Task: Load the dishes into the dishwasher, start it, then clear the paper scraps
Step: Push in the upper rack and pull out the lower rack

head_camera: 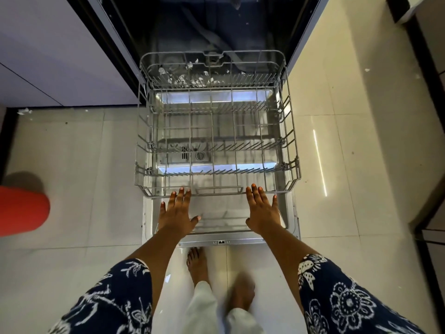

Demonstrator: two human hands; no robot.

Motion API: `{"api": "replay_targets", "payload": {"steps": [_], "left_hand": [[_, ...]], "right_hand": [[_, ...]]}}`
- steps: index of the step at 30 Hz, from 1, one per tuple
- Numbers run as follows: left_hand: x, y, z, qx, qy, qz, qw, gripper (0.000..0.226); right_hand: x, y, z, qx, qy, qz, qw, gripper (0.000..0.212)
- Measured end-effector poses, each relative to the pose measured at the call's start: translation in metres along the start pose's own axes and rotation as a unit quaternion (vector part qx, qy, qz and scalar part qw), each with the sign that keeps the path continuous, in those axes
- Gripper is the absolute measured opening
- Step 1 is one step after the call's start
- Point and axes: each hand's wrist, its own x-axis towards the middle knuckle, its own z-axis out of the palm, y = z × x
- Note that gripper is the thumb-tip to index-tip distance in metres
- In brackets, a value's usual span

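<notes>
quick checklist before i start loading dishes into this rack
1. Is the door down flat: ok.
2. Is the rack pulled out over the door: ok.
3. Is the rack free of dishes: ok, none in it.
4. Are the wires clean: not ok, paper scraps lie among them at the back.
5. Are the hands free: ok, left hand and right hand are open, fingertips at the rack's front rail.
6. Are dishes within reach: cannot tell, none in view.
</notes>
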Motion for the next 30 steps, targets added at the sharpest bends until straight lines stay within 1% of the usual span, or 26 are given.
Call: {"api": "replay_targets", "payload": {"steps": [2,3,4,6,8,11,14,16,17,19,21,23,26,28,30], "left_hand": [[-0.011,0.002,-0.024,-0.018,-0.044,-0.013,0.999,0.08],[-0.018,0.002,-0.041,-0.042,-0.048,-0.021,0.998,0.076],[-0.028,0.002,-0.064,-0.072,-0.034,-0.029,0.996,0.072],[-0.052,-0.001,-0.115,-0.132,0.018,-0.035,0.99,0.064],[-0.084,-0.007,-0.176,-0.172,0.07,-0.021,0.982,0.06],[-0.126,-0.027,-0.273,-0.212,0.153,0.006,0.965,0.068],[-0.158,-0.08,-0.369,-0.252,0.251,0.001,0.935,0.073],[-0.159,-0.125,-0.424,-0.254,0.291,0.001,0.922,0.077],[-0.157,-0.153,-0.453,-0.255,0.308,-0.002,0.917,0.073],[-0.149,-0.21,-0.506,-0.268,0.333,-0.012,0.904,0.053],[-0.139,-0.26,-0.554,-0.256,0.361,-0.012,0.897,0.047],[-0.131,-0.31,-0.599,-0.233,0.381,-0.019,0.894,0.048],[-0.113,-0.362,-0.651,-0.222,0.391,-0.028,0.893,0.051],[-0.097,-0.389,-0.672,-0.254,0.383,-0.038,0.887,0.052],[-0.079,-0.41,-0.688,-0.334,0.369,-0.052,0.866,0.052]], "right_hand": [[-0.012,-0.004,-0.02,0.003,-0.007,0.003,1.0,0.086],[-0.022,-0.008,-0.036,0.018,0.001,0.008,1.0,0.086],[-0.034,-0.014,-0.057,0.036,0.017,0.012,0.999,0.086],[-0.061,-0.032,-0.103,0.075,0.057,0.014,0.995,0.084],[-0.093,-0.06,-0.16,0.101,0.087,-0.004,0.991,0.081],[-0.12,-0.11,-0.244,0.117,0.169,-0.027,0.978,0.073],[-0.128,-0.183,-0.337,0.145,0.251,-0.085,0.953,0.068],[-0.125,-0.234,-0.393,0.18,0.314,-0.126,0.924,0.066],[-0.119,-0.263,-0.421,0.198,0.342,-0.134,0.909,0.065],[-0.103,-0.317,-0.476,0.227,0.372,-0.137,0.89,0.065],[-0.09,-0.364,-0.522,0.226,0.378,-0.152,0.885,0.062],[-0.081,-0.405,-0.566,0.202,0.344,-0.155,0.904,0.058],[-0.058,-0.447,-0.604,0.217,0.327,-0.152,0.907,0.056],[-0.041,-0.471,-0.62,0.222,0.314,-0.161,0.909,0.053],[-0.019,-0.492,-0.637,0.228,0.294,-0.168,0.913,0.051]]}}
